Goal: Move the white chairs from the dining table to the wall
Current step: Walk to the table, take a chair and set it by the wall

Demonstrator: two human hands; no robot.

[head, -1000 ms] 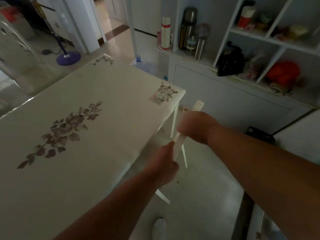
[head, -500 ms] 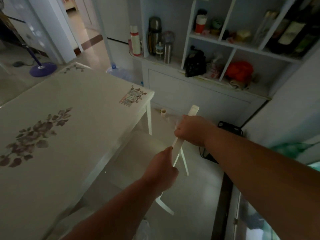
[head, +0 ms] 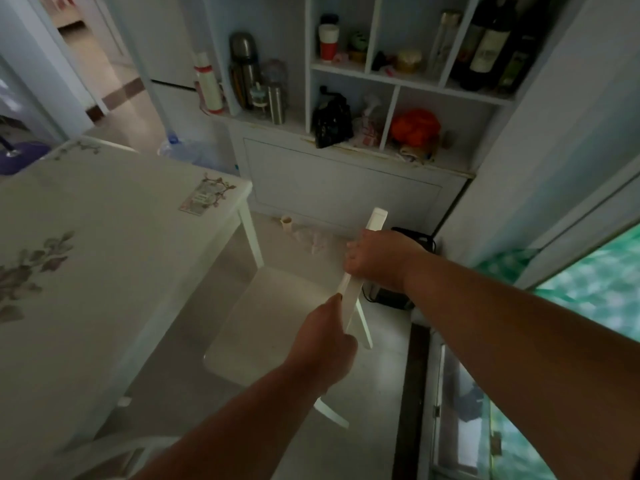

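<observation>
Both hands (head: 375, 259) on chair backrest (head: 375, 221)

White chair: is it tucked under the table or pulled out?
Pulled out. The white chair has its seat clear of the table edge, both hands gripping its backrest.

Shelf clutter against the wall
Flasks (head: 242, 69) stand at the shelf's (head: 408, 83) left end; wine bottles (head: 490, 43) fill its top-right compartment.

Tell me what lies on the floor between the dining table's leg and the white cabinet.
In the head view, a small pale cup and a crumpled clear plastic bag lie on the floor between the table leg and the cabinet.
</observation>
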